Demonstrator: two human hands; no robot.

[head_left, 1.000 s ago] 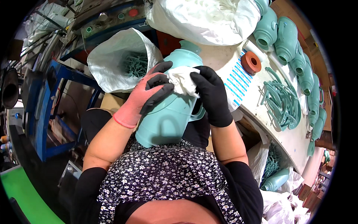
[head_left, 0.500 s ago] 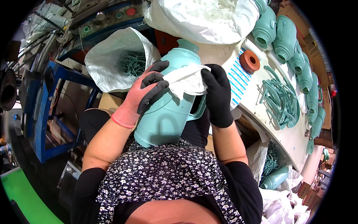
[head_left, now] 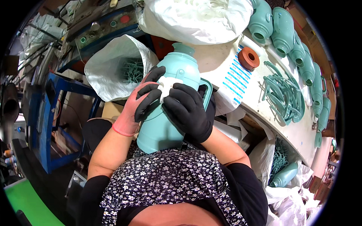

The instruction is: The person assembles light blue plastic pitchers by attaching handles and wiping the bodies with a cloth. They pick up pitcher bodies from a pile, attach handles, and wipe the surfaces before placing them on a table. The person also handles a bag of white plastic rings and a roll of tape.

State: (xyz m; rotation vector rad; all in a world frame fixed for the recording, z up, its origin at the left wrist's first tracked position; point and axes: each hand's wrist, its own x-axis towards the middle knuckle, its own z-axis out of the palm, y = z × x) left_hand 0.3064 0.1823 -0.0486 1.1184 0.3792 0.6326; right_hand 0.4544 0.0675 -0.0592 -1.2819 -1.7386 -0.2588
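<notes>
A pale green plastic flask body [head_left: 177,67] leans across my lap, neck pointing away and its handle on the right side. My left hand [head_left: 138,103], in a pink and dark-grey glove, curls against the flask's left side, with its fingertips at a bunched white cloth [head_left: 166,86]. The black-gloved right hand [head_left: 187,112] lies over the front of the flask and pinches the same cloth against its surface. Both hands partly hide the flask's middle and most of the cloth.
A white sack [head_left: 120,66] with green plastic pieces stands left of the flask. On the table [head_left: 211,56] are a brown tape roll [head_left: 248,58], a label sheet [head_left: 238,77] and green handles [head_left: 283,96]. More flask bodies [head_left: 283,32] line the far right. A blue metal frame [head_left: 52,124] stands left.
The right hand has moved left and down onto the flask's front. The cloth, earlier stretched between both hands, is now bunched small. The flask has turned, its handle showing higher on the right.
</notes>
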